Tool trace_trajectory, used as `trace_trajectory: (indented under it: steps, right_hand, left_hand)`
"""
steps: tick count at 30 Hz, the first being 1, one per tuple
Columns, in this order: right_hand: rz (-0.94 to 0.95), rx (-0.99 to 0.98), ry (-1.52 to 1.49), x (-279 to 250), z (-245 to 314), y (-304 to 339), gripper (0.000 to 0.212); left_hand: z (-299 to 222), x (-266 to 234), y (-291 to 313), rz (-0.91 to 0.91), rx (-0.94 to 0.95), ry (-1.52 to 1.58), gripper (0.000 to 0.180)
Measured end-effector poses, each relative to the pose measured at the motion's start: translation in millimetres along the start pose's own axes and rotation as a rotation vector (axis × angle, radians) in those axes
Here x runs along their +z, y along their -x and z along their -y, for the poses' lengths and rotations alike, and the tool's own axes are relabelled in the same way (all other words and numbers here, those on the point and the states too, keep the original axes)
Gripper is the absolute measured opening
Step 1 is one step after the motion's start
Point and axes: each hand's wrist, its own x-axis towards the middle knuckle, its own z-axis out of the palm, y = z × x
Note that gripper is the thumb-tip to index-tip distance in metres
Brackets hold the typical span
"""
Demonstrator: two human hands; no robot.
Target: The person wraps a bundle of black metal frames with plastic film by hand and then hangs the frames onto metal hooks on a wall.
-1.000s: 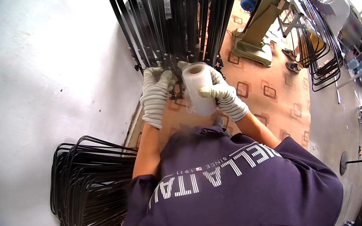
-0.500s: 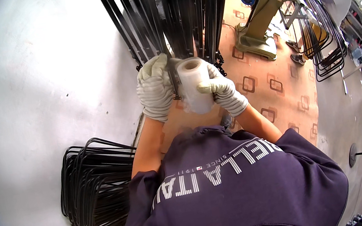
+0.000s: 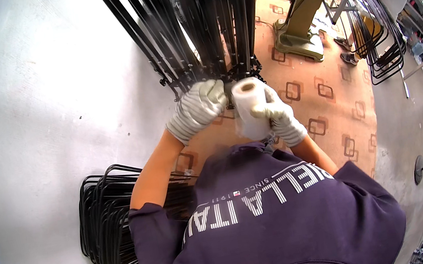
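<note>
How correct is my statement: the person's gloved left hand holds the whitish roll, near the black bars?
One part is wrong: in the head view, the gloved right hand holds the whitish roll, not the left hand. The roll is indeed near the black bars.

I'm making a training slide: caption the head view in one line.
The gloved right hand holds a translucent film roll; the gloved left hand is curled beside it, near black bars.

A workshop, by its heavy olive-green machine (image 3: 299, 10) and stacked black frames (image 3: 107, 234).
</note>
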Motion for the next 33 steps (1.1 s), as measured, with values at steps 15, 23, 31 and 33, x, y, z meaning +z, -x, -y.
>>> trace_trajectory:
  steps: [15, 23, 31, 33]
  right_hand:
    - [0.032, 0.097, 0.121, -1, 13, 21, 0.066]
    - [0.108, 0.025, 0.393, 16, -5, -18, 0.084]
    - [-0.028, 0.078, 0.574, 1, -20, -33, 0.074]
    - [-0.055, 0.073, 0.413, 3, -9, -22, 0.066]
  left_hand:
    - [-21, 41, 0, -0.416, -1.101, 0.195, 0.057]
    - [-11, 58, 7, -0.392, -1.154, 0.273, 0.039]
    - [-5, 55, 0, -0.323, -1.182, 0.231, 0.034]
    - [-21, 45, -10, -0.516, -1.089, -0.027, 0.034]
